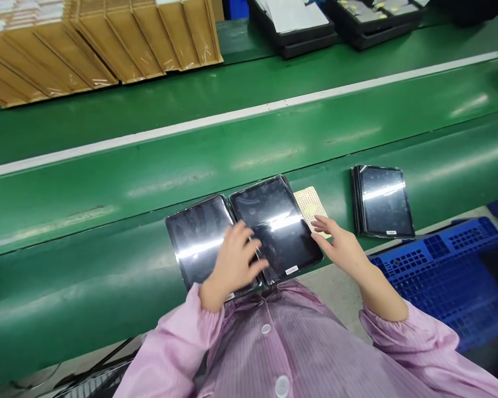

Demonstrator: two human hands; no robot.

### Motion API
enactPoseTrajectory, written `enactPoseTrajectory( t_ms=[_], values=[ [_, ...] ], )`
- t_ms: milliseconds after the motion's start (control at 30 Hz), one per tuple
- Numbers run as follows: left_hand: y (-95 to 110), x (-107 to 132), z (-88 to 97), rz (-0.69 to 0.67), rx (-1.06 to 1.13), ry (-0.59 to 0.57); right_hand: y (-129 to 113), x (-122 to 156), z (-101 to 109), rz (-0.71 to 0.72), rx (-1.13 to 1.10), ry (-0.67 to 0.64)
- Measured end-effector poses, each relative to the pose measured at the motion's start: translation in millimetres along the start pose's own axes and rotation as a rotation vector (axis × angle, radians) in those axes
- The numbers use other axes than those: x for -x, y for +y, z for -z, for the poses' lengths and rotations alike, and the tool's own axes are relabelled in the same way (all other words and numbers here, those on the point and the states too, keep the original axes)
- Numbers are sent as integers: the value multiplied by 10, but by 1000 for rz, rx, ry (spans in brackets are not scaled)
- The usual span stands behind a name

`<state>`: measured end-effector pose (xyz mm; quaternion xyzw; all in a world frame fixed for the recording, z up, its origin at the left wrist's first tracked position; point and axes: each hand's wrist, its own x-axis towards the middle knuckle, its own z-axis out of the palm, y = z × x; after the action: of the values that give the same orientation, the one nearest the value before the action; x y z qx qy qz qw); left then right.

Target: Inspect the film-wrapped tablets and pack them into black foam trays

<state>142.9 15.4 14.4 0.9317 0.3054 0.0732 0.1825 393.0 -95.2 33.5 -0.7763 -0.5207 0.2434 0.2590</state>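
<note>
Two dark glossy flat panels, like tablet screens, lie side by side at the bench's front edge. My left hand [238,257], fingers spread, is over the inner side of the left panel [201,232] and reaches the near edge of the right panel [274,213]; whether it touches them I cannot tell. The right panel has a small white label. Beside it is a cream sheet with rows of small dots [309,202], partly under the panel. My right hand [338,243] is at this sheet and the panel's right edge, thumb and fingers apart, holding nothing visible.
A stack of similar dark panels [385,202] sits to the right on the green bench [108,232]. A white strip [232,114] runs along the bench. Cardboard dividers [149,38] stand at back left, black trays [302,36] at the back. A blue plastic crate [431,265] is lower right.
</note>
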Motion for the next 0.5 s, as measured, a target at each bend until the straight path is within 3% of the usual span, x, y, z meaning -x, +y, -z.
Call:
enactPoseTrajectory(
  t_ms=[33, 100, 200, 300, 500],
  values=[
    [119, 89, -37, -148, 2, -58, 41, -27, 40, -2, -3, 3],
    [314, 229, -97, -284, -41, -120, 97, -63, 114, 10, -15, 3],
    [433, 292, -131, -302, -124, -105, 145, -92, 181, 44, -47, -21],
    [398, 254, -132, -331, -135, -61, 163, -213, 157, 63, -117, -57],
    [332, 240, -172, -288, -157, 100, 39, -1001, -42, 31, -225, -53]
  ],
)
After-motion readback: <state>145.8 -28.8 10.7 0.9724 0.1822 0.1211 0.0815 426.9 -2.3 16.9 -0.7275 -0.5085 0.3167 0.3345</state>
